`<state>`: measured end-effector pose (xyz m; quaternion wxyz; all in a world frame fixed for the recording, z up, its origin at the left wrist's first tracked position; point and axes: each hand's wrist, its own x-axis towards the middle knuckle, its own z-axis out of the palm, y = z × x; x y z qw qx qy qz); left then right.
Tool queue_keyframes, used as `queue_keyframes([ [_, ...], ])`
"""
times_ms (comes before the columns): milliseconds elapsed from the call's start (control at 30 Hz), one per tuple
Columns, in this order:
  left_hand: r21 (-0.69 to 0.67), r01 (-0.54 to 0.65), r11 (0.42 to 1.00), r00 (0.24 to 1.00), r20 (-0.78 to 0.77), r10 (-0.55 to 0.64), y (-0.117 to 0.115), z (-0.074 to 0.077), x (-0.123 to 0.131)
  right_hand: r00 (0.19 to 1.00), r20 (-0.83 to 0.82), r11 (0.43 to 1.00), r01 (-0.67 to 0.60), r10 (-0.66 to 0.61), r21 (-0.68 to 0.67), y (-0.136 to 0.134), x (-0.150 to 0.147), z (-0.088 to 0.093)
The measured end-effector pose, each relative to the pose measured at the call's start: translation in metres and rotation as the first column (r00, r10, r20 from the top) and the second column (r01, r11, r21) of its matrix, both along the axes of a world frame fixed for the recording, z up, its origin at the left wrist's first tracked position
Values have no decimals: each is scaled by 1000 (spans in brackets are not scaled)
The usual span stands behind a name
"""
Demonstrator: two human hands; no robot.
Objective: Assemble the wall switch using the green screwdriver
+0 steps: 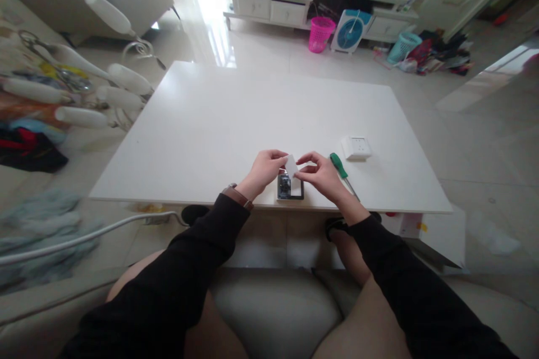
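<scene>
My left hand (266,168) pinches a small flat white plate (291,166) at its left edge, above the front edge of the table. From the other side, my right hand (318,172) holds the plate's right edge between thumb and fingers. Right below them a small box with a dark, open inside (284,186) lies on the table, with a white strip in its right part. It looks like a wall switch without its cover. A green-handled screwdriver (339,165) lies to the right of my right hand. Beyond it sits a white wall socket (357,147).
The white table (236,118) stretches ahead of me. A lamp with white tube shades (126,78) stands at its left. On the floor beyond are a pink basket (320,33), a blue fan (350,32) and a low cabinet (252,5). A white hose (105,238) runs at lower left.
</scene>
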<state>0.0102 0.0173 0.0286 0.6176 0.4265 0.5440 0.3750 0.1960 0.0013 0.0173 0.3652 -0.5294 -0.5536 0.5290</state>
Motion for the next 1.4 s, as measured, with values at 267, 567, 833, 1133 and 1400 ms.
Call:
queue_keyframes([
  [267, 48, 93, 995, 993, -77, -89, 0, -7, -1, 949, 251, 880, -277, 189, 385, -3, 0, -5],
  [567, 58, 94, 994, 987, -139, -86, -1, -3, -1, 862, 490, 792, -388, 131, 472, -3, 2, -5],
  [833, 64, 479, 875, 647, -700, -303, -1, -9, -13, 703, 698, 810, -486, 138, 329, -2, 6, -11],
  [1133, -76, 693, 717, 309, -867, -390, -16, -27, -10, 492, 836, 773, -620, 245, 138, -11, -9, -16],
  [1400, -53, 681, 730, 284, -901, -329, -20, -22, -8, 496, 827, 772, -623, 265, 126, -10, -6, -17],
])
